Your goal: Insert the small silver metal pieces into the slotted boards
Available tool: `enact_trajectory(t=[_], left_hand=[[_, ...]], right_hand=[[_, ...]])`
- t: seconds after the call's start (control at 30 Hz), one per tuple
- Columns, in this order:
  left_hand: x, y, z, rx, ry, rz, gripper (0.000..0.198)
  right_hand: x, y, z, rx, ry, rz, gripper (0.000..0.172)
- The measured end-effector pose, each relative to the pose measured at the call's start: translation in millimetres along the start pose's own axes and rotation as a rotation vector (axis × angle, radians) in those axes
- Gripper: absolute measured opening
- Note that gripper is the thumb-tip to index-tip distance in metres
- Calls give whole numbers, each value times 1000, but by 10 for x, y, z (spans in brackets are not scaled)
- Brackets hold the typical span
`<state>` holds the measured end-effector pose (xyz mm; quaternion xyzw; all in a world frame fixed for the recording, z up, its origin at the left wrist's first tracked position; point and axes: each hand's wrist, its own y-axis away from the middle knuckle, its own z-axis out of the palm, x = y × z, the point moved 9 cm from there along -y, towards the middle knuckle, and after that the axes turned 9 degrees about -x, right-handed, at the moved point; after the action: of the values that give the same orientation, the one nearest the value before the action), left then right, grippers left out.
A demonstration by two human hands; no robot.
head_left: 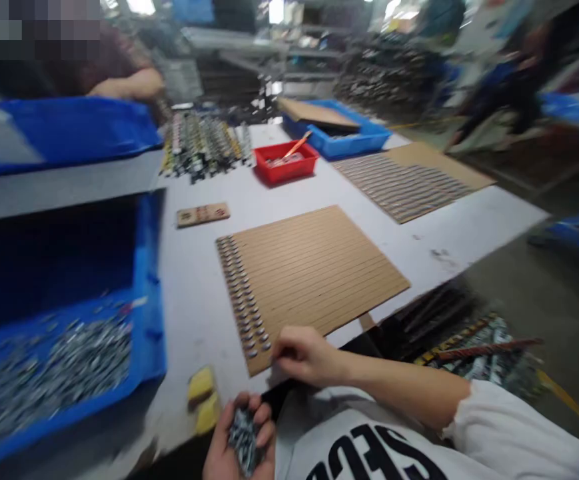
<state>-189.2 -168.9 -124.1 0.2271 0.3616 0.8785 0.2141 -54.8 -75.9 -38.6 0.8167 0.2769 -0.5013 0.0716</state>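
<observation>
While our left hand (239,437) cups a clump of small silver fasteners (243,440) near the table's edge, our right hand (302,357) reaches across from the right, its fingertips (280,352) pinched together at the lower corner of a slotted cardboard board (314,280). Whether they grip a fastener, we cannot tell. Our 2 hands stand apart but near each other, and the right is nearer to the board. A long column of seated fasteners (239,293) runs along the board's left edge, leading away from our right fingertips toward the far end of the grey work table (194,313), while the slots run crosswise from it. To our left, a blue plastic bin (149,320) holds a heap of what look like the same fasteners, and 2 yellow sponges (204,400) lie by the table's edge. Further off sit a red tray (285,163), a second filled board (404,187), a small wooden strip (202,215) and bundled striped rods (202,143). A co-worker's hand (124,85) rests on another blue bin (69,127) at the far left.
</observation>
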Motion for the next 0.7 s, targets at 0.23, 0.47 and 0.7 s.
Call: enact_trajectory(t=[0.23, 0.47, 0.7], left_hand=[[-131, 187, 12, 23, 211, 87, 26], [-171, 253, -157, 47, 205, 111, 15], [-215, 228, -140, -27, 127, 145, 21]], right_hand=[[-129, -42, 235, -97, 151, -130, 17], [-70, 20, 462, -107, 359, -180, 21], [-54, 8, 484, -131, 484, -147, 21]])
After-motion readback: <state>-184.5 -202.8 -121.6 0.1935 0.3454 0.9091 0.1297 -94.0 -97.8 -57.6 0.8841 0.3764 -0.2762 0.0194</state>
